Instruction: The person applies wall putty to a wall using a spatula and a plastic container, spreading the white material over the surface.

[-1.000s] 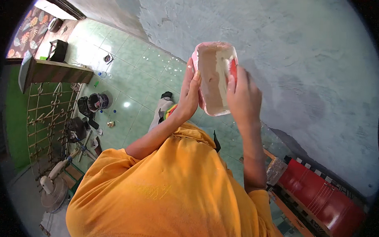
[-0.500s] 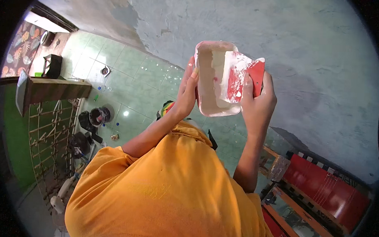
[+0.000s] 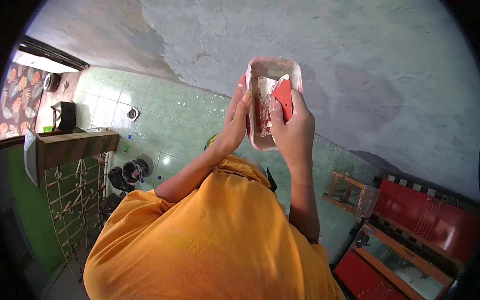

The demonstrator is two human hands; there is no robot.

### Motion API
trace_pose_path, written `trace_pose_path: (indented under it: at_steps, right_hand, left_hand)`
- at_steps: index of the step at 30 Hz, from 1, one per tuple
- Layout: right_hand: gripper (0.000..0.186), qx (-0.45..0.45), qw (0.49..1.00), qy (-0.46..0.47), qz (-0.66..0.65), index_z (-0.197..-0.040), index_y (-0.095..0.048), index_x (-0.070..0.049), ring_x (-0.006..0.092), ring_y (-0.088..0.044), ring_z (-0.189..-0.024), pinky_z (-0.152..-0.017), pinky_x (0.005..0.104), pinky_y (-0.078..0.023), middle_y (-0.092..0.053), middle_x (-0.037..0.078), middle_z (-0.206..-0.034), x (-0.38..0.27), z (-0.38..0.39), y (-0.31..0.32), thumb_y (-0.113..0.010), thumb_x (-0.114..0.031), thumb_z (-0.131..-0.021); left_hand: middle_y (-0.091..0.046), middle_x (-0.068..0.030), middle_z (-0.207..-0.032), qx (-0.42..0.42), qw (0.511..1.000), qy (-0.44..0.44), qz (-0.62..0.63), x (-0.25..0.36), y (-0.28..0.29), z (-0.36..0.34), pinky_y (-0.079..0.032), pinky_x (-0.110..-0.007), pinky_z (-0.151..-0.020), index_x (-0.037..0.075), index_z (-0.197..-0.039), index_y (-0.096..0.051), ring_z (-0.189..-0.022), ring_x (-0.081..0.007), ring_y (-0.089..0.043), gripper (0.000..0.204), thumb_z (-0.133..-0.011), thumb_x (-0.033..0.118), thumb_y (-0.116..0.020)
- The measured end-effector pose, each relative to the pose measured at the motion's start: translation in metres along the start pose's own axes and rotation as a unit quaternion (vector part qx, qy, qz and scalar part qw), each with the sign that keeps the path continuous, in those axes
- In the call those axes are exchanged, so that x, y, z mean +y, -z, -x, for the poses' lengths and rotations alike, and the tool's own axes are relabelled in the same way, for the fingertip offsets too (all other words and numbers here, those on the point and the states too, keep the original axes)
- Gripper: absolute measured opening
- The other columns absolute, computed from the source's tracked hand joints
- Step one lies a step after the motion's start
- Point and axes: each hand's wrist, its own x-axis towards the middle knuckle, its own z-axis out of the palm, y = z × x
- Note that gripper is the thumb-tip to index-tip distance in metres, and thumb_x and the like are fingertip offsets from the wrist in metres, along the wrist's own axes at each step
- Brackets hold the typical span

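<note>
My left hand [image 3: 235, 121] is closed on the left side of a shallow rectangular plastic tub [image 3: 275, 61], its thumb over the rim. Pale putty or plaster coats the tub's inside. In my right hand [image 3: 294, 135] is a red putty spreader [image 3: 285, 98], gripped with the thumb on its face. White paste is smeared over the spreader, whose working edge reaches down inside the tub and is partly hidden there. Both hands are raised in front of my chest, close to the wall.
A grey-blue wall [image 3: 233, 33] with rough, patched areas rises ahead. Green floor tiles [image 3: 152, 102] carry white splashes. A dark bucket [image 3: 135, 170] and a metal lattice [image 3: 74, 197] stand left; a wooden stool [image 3: 349, 195] and red cabinet [image 3: 423, 212] right.
My right hand has moved left, bringing the spreader from over the tub's right rim into the tub. The spreader has turned more edge-on. My left hand keeps holding the tub.
</note>
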Motion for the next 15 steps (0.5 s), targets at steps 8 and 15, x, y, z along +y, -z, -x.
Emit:
trace_pose_path:
  at_steps: [8,15]
  right_hand:
    - [0.024,0.029,0.973,-0.125,-0.194,-0.106,-0.063,0.004,0.0091,-0.057,-0.078,-0.072,0.0289,-0.05,-0.067,0.007,-0.086,0.01,0.004,0.002,-0.069,-0.019,-0.097]
    - [0.022,0.075,0.882,-0.255,-0.388,-0.111,-0.064,0.003,0.0083,-0.061,-0.087,-0.079,0.0271,-0.051,-0.068,0.004,-0.1,0.038,0.016,0.015,-0.068,-0.014,-0.097]
  left_hand:
    - [-0.028,-0.0153,-0.162,0.007,0.998,0.047,-0.045,-0.004,0.019,-0.004,-0.026,-0.036,-0.121,-0.002,-0.161,-0.011,-0.148,-0.0231,-0.03,0.066,-0.111,0.033,-0.036]
    - [-0.029,-0.015,-0.162,-0.023,0.998,0.049,-0.039,0.003,0.025,-0.002,-0.024,-0.035,-0.121,-0.003,-0.161,-0.013,-0.149,-0.0218,-0.028,0.072,-0.11,0.038,-0.042]
